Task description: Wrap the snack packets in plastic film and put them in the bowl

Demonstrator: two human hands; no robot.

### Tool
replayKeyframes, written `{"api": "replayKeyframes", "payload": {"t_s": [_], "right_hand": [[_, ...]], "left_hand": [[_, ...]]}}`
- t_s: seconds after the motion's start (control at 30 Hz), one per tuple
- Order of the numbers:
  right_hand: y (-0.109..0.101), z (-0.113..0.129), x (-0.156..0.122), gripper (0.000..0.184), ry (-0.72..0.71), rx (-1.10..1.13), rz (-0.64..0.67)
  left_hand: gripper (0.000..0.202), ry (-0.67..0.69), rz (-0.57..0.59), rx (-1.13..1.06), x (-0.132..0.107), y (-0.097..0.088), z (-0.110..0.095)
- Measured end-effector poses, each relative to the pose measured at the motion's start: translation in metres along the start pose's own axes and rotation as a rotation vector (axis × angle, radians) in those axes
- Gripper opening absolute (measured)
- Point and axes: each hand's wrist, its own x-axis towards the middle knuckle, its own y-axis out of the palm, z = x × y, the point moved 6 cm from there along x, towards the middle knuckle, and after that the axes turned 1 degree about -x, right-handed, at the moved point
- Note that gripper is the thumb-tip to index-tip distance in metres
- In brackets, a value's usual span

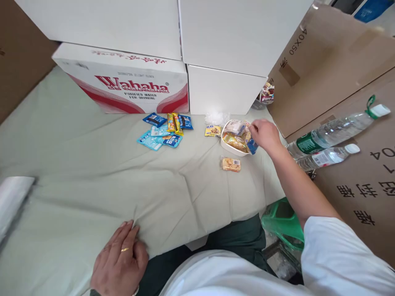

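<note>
My right hand point(266, 134) is at the right side of a small white bowl point(231, 149), its fingers pinched on a snack packet point(252, 145) with blue on its wrapper. Part of that packet is hidden behind the fingers. In the bowl lie a gold-wrapped snack point(235, 142) and a pale wrapped one point(236, 127). Just in front of it is a clear-wrapped biscuit pack point(231, 164), and to its left a yellow packet point(212, 130). My left hand point(119, 260), a ring on one finger, lies flat on the cloth near the front edge, holding nothing.
Blue packets point(154, 119), yellow sticks point(174, 123) and light-blue pouches point(150, 140) are grouped left of centre. Behind them stand a Wahaha carton point(129, 84) and white boxes point(225, 88). Two bottles point(336, 130) stand at right by cardboard point(354, 172); a green stool point(282, 222) is below.
</note>
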Motion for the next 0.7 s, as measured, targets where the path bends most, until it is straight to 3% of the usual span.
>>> {"api": "replayKeyframes", "payload": {"t_s": [0.1,0.23,0.33,0.47,0.53,0.6,0.7], "right_hand": [[-0.002,0.033,0.047,0.032,-0.141,-0.039,0.029],[0.04,0.092,0.098,0.037,-0.324,-0.149,0.222],[0.062,0.116,0.12,0.03,-0.29,-0.148,0.275],[0.058,0.119,0.137,0.007,-0.208,-0.045,0.269],[0.047,0.11,0.141,0.004,-0.131,0.152,0.259],[0.037,0.097,0.137,0.01,0.031,0.499,0.258],[0.028,0.083,0.112,0.023,0.223,1.001,0.271]], "left_hand": [[0.059,0.007,-0.013,-0.008,0.0,0.0,0.0],[0.06,-0.017,-0.006,-0.029,0.0,-0.001,0.0],[0.057,-0.031,-0.006,-0.038,0.0,-0.002,-0.001],[0.051,-0.043,-0.014,-0.056,-0.001,-0.001,0.0],[0.048,-0.049,-0.026,-0.08,-0.002,-0.002,0.002],[0.043,-0.05,-0.036,-0.139,-0.001,-0.004,0.002],[0.031,-0.129,-0.054,-0.27,0.005,-0.014,0.005]]}}
